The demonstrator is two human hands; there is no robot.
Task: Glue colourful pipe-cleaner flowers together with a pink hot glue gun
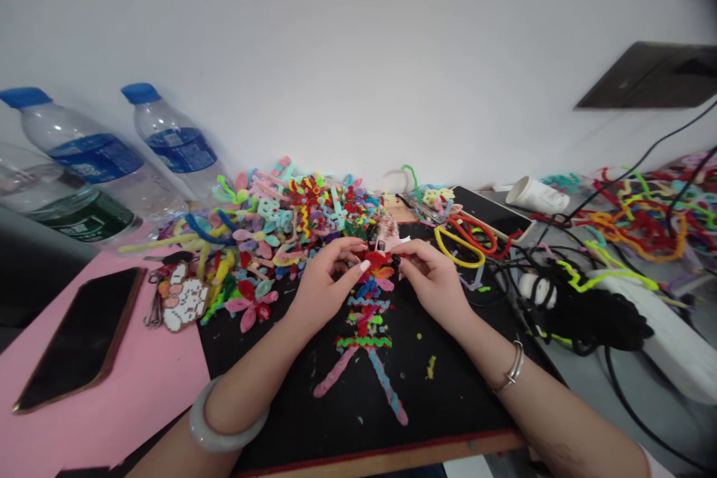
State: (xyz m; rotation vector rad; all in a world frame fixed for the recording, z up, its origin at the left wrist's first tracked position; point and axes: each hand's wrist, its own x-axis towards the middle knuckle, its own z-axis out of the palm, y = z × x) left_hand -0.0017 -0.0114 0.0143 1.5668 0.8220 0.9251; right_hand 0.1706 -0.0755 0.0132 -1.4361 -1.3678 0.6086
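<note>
A doll-like figure of coloured pipe cleaners (367, 328) lies on a black mat (448, 396), its pink and blue legs pointing toward me. My left hand (322, 284) and my right hand (431, 276) meet at the figure's top, both pinched around a small red piece (376, 260) there. A pale green bangle sits on my left wrist, a silver bracelet on my right.
Behind the hands lies a heap of pipe-cleaner flowers (280, 216). A phone (84, 336) rests on pink paper at the left, beside a beaded keychain (182, 302) and water bottles (168, 146). To the right are another phone (487, 210), cables, loose pipe cleaners (644, 224) and a white power strip (666, 321).
</note>
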